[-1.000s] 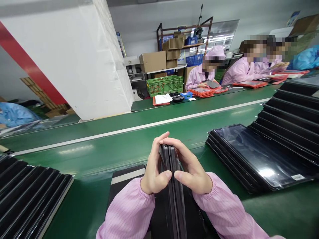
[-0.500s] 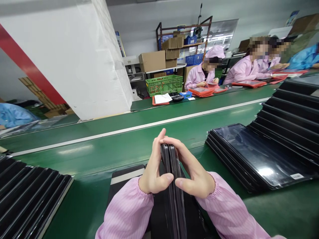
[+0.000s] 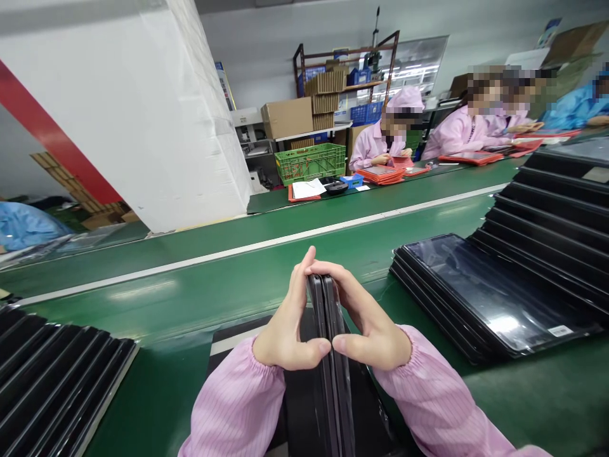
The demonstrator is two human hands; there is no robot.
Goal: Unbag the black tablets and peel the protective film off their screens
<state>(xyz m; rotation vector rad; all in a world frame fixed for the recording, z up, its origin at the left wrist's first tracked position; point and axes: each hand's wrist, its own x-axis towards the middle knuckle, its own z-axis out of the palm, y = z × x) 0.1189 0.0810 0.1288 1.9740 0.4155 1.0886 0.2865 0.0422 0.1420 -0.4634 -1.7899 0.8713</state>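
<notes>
Two thin black screen panels [image 3: 333,400] stand on edge, face to face, pressed between my palms and fingers. My left hand [image 3: 285,333] is closed on their left side and my right hand [image 3: 373,330] on their right, with the fingertips meeting over the far end. Both thumbs rest on the upper edges, nearly touching. Clear film shows along the right panel. Beneath them lies a flat black sheet-like piece [image 3: 304,416] with a pale strip [image 3: 238,339] across it, partly hidden by my arms.
Several film-covered panels lie in a stack [image 3: 485,292] at right, beside a taller fanned stack [image 3: 547,216]. Another fanned stack [image 3: 61,381] is at left on the green bench [image 3: 162,374]. Across it sit co-workers in pink [image 3: 387,136], near a green crate [image 3: 311,162] and white pillar [image 3: 190,127].
The view has shifted slightly. My left hand and wrist have moved a little to the left, while both hands keep hold of the upright panels.
</notes>
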